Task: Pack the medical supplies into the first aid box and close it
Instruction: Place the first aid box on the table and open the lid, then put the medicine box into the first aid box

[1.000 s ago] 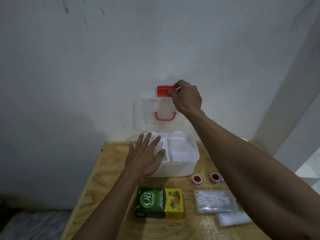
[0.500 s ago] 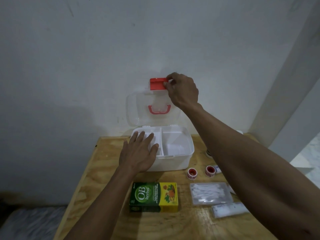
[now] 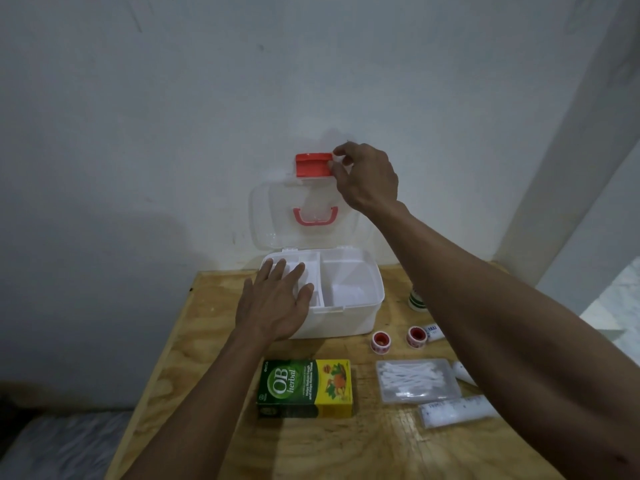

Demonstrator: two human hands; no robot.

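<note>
A white first aid box [image 3: 349, 317] stands open at the table's far edge, its clear lid [image 3: 273, 216] upright against the wall with a red handle [image 3: 316, 216]. My right hand [image 3: 367, 178] pinches the lid's top edge beside the red latch [image 3: 313, 165]. My left hand [image 3: 277, 303] lies flat, fingers spread, over the box's left compartments. In front lie a green and yellow OB herbal carton [image 3: 306, 388], two red tape rolls [image 3: 381, 341] [image 3: 416, 336], a clear case of cotton swabs [image 3: 415, 380] and a white packet [image 3: 457, 412].
The plywood table [image 3: 214, 341] ends at a left edge, with dark floor and grey cloth [image 3: 65, 445] below. A white wall [image 3: 173, 116] rises right behind the box. A green-striped white bottle [image 3: 416, 301] and white tubes [image 3: 433, 331] [image 3: 463, 373] lie partly hidden by my right forearm.
The view has shifted slightly, so the box and supplies sit a little differently in frame. My right hand stays on the lid's top by the latch; my left hand has settled lower onto the box.
</note>
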